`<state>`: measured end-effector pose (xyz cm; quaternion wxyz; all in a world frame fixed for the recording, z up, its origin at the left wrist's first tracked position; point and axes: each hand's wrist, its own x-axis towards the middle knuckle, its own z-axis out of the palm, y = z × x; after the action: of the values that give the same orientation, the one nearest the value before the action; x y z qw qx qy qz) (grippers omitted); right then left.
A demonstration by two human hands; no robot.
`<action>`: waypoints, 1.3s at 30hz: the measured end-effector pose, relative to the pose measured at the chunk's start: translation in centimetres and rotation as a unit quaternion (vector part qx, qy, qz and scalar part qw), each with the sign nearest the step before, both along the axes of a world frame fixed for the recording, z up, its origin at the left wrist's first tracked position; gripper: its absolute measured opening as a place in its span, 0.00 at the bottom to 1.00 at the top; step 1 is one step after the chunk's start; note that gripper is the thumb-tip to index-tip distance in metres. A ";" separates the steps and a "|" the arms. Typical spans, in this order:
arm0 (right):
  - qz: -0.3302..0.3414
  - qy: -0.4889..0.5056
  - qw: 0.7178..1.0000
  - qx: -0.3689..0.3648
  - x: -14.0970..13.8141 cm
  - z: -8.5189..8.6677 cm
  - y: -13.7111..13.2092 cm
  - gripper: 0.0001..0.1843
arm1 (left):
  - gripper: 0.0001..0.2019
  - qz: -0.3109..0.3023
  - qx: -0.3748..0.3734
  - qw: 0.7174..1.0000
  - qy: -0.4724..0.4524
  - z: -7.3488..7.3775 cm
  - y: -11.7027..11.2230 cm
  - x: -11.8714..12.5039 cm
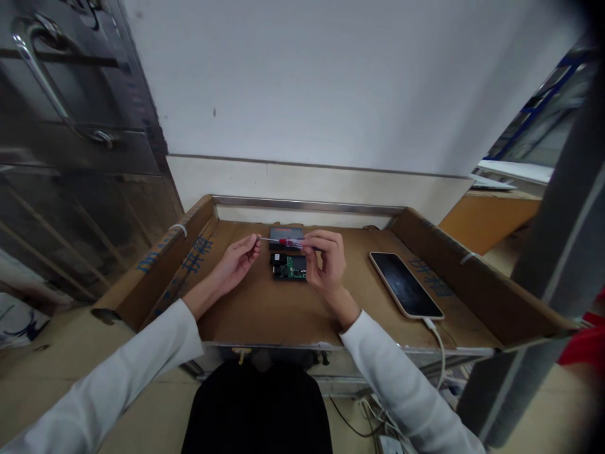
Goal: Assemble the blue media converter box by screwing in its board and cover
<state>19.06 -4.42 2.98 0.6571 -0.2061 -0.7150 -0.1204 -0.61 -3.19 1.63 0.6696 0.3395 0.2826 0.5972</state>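
Observation:
My right hand (326,255) grips a screwdriver (292,242) by its red and clear handle, the thin shaft pointing left. At the shaft's tip, the fingers of my left hand (239,258) are pinched together; whatever small thing they hold is too tiny to make out. Below the screwdriver lies a green circuit board (288,267) with black parts, its right end partly covered by my right hand. Just behind the board is a dark flat case (280,233), partly hidden by the screwdriver.
Brown cardboard (265,315) lines the table, with raised cardboard walls (472,277) at both sides. A phone (405,285) lies on the right, a white cable (439,347) plugged into its near end. A white wall rises behind, and a metal door with a handle (51,88) stands left.

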 end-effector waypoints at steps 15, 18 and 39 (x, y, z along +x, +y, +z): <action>0.013 -0.020 1.000 0.001 -0.2 0.1 -0.1 0.13 | 0.06 0.015 0.016 1.000 0.012 -0.1 0.0 0.1; 0.005 -0.024 1.000 0.004 -0.2 0.0 -0.1 0.11 | 0.06 0.017 0.020 1.000 0.015 -0.2 0.0 0.1; -0.008 -0.022 1.000 0.011 -0.2 0.1 0.1 0.11 | 0.08 0.026 0.067 0.996 0.054 -0.4 0.0 0.1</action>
<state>18.87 -4.34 3.04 0.6428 -0.2018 -0.7260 -0.1380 -0.49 -3.19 1.27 0.6133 0.4081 0.2866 0.6125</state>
